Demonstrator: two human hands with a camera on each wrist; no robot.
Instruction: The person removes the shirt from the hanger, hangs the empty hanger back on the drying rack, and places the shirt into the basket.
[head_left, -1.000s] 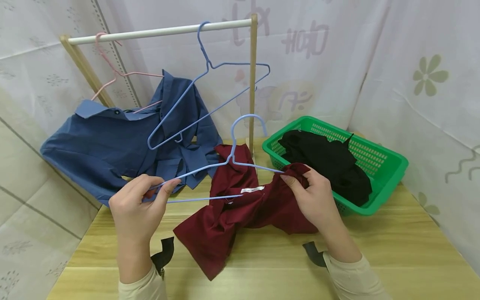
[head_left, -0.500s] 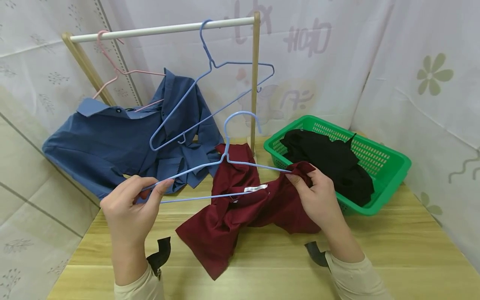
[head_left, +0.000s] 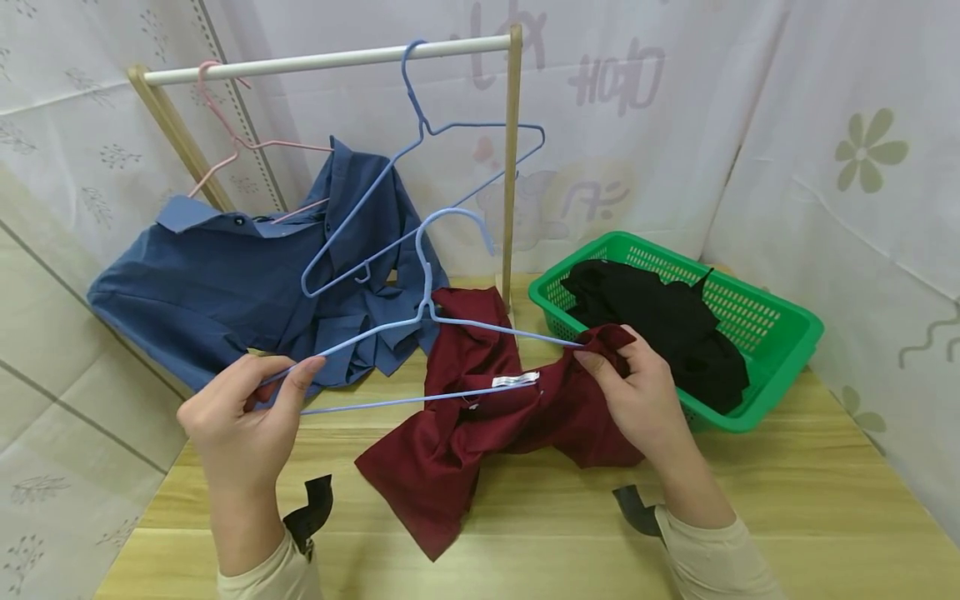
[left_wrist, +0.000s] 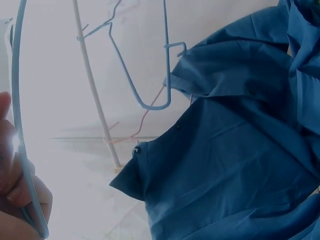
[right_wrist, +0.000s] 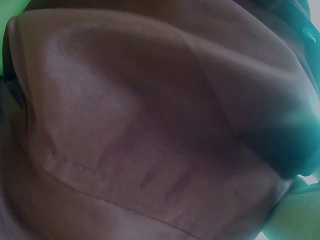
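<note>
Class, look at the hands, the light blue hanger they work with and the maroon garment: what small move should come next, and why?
Probably the left hand should guide its end of the light blue hanger toward the loose side of the maroon garment: the hanger's other tip is hidden where the right hand pinches the garment, while this end remains outside.

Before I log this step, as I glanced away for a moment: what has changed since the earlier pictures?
The left hand moved left, carrying the light-blue hanger with it; more of the hanger's lower bar now shows. Nothing was newly gripped or let go. The right hand still holds the maroon shirt; the blue shirt and green basket stayed put.
</note>
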